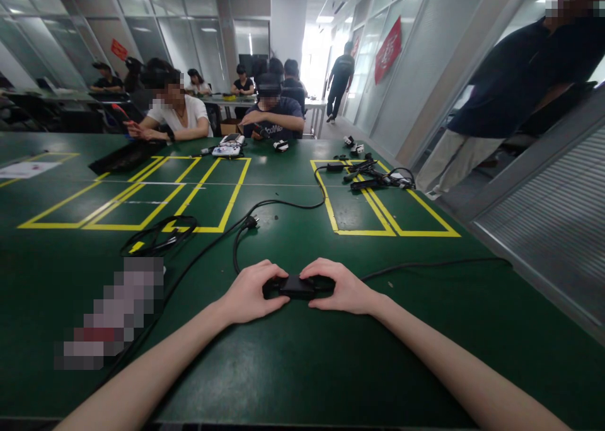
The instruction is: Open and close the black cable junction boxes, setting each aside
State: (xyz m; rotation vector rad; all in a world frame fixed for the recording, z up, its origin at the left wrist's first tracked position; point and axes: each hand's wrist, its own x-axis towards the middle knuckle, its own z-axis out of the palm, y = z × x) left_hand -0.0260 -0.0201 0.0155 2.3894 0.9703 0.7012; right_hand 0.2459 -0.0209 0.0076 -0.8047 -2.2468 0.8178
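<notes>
A black power adapter point(297, 287) lies on the green table directly in front of me, gripped at both ends. My left hand point(258, 290) has its thumb and fingers closed on the left end. On the right end, my right hand point(338, 286) pinches in the same way. From the left side a cord runs up to a black plug point(252, 222) that rests on the table. Another black cable point(435, 264) leads off to the right from behind my right hand. The adapter's underside is hidden.
Left of my arm are a coiled black cable point(161, 237) with a yellow tag and a blurred-out long object point(116, 311). A long cord crosses to a second adapter point(335, 167) near a pile of black cables point(371, 176). Across the table sit people; one person stands at right.
</notes>
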